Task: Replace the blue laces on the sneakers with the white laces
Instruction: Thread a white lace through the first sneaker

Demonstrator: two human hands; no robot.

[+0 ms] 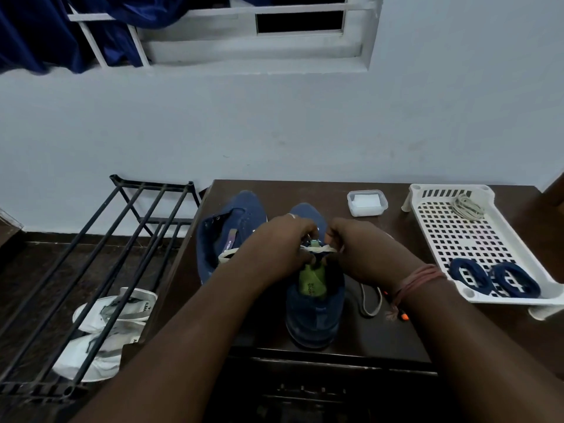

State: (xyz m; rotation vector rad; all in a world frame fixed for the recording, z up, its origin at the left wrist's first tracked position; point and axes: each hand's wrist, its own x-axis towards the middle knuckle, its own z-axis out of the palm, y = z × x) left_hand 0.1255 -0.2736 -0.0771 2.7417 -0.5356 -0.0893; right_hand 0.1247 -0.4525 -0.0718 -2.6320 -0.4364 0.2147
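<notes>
Your two forearms reach forward from the lower edge of the view and meet over the nearer sneaker (314, 312), which serves as the landmark for all positions below. Your left hand (274, 248) curls its fingers around one run of the white lace (317, 248), and your right hand (360, 251) pinches the other run; exactly which fingers close on it cannot be told. You hold the lace taut across the eyelet rows just above the green tongue (311, 279), presumably to even the two ends before the next crossing. This sneaker stands upright on the dark table (412, 337), its long axis running away from you, heel toward you and toe toward the wall, so that the eyelets face up under your hands. One loose end of the lace lies on the table just right of the sneaker. The second sneaker (225, 233) lies just left of it, roughly parallel, toe also pointing away, with no lace showing in its visible eyelets. Well to the right sits a white perforated tray (451, 236) holding two coiled blue laces (494, 277) at its near end and a pale coiled lace (467, 206) at its far end, kept apart, judging by the layout, as removed and spare. Beyond the sneaker, to the right, stands a small lidded box (367, 203).
</notes>
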